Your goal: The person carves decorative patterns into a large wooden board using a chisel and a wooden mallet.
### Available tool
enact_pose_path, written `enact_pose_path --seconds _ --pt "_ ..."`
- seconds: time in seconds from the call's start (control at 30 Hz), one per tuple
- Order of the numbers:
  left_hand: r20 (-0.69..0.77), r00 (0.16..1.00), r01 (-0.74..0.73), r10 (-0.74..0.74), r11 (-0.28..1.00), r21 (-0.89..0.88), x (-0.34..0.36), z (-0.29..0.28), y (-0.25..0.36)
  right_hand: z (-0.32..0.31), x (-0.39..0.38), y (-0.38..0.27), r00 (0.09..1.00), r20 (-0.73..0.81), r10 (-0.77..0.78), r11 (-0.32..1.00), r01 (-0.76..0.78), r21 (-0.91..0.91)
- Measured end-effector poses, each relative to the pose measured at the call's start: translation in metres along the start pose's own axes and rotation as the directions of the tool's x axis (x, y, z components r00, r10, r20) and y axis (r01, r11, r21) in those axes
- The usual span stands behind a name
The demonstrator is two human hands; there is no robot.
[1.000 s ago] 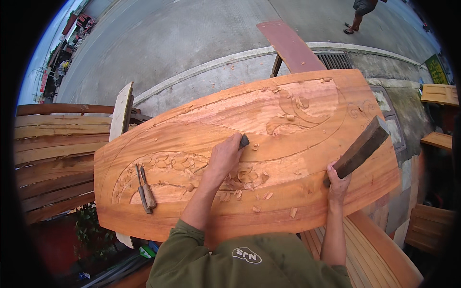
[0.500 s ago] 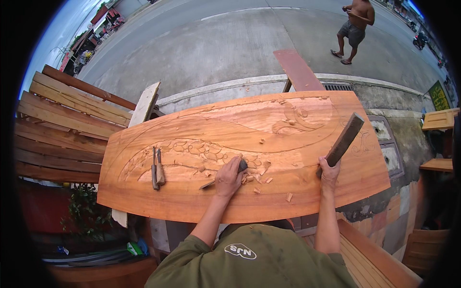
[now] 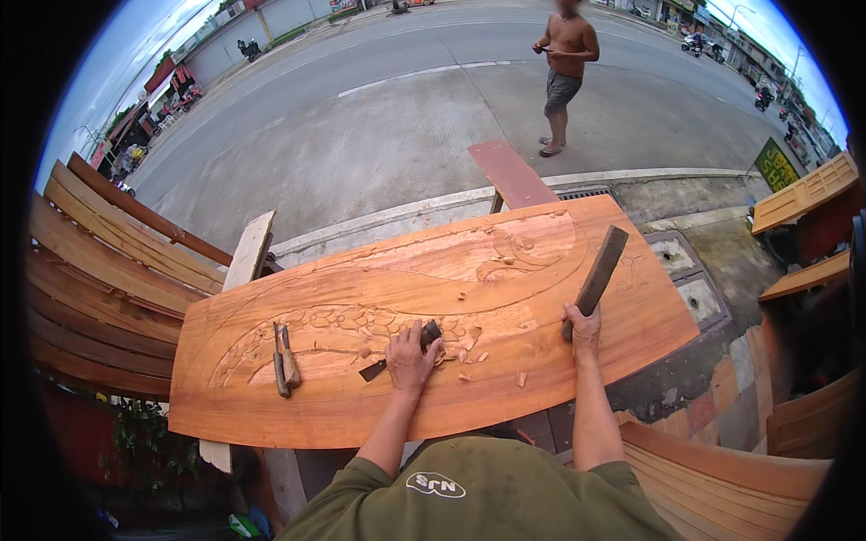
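Observation:
My left hand (image 3: 411, 362) rests on the carved wooden panel (image 3: 487, 406), its fingers closed around a chisel (image 3: 371, 370). The chisel's flat blade points left, and its dark handle end sticks out on the right of my fingers. My right hand (image 3: 584, 332) grips the lower end of a dark, squared wooden mallet (image 3: 602, 278), slanting up and away over the panel's right part. Curled wood shavings (image 3: 469, 340) lie just right of my left hand. Left of it, two more chisels (image 3: 287, 368) lie side by side. Leafy relief and scrolls are cut into the panel.
Long planks (image 3: 108, 261) are stacked at the left. A reddish board (image 3: 512, 173) juts out beyond the panel's far edge. On the pavement ahead stands a person (image 3: 566, 81) holding something small. Wooden panels (image 3: 807, 194) stand at the right, and a slatted wooden piece (image 3: 713, 487) is near my right side.
The view has tilted up and turned right, so more of the street shows and the person appears further left. Both hands keep hold of the chisel and mallet.

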State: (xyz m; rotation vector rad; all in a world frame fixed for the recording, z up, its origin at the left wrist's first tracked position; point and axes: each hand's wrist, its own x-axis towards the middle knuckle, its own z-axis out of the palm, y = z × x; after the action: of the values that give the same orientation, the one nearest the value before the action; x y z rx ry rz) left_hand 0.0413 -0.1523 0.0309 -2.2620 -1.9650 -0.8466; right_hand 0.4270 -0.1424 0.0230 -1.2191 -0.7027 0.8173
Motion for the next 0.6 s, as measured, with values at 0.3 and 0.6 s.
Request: enact_pose_path --seconds 0.3,0.6 --pt "0.021 1.0 0.017 -0.014 0.993 -0.115 -0.001 -0.004 -0.009 0.007 -0.003 -0.004 0.999 -0.028 -0.017 0.998 0.016 -0.066" --pt "0.045 0.999 0.037 -0.027 0.976 -0.213 0.0 -0.001 -0.017 0.013 -0.009 -0.003 0.995 -0.087 -0.056 0.991 0.044 -0.125"
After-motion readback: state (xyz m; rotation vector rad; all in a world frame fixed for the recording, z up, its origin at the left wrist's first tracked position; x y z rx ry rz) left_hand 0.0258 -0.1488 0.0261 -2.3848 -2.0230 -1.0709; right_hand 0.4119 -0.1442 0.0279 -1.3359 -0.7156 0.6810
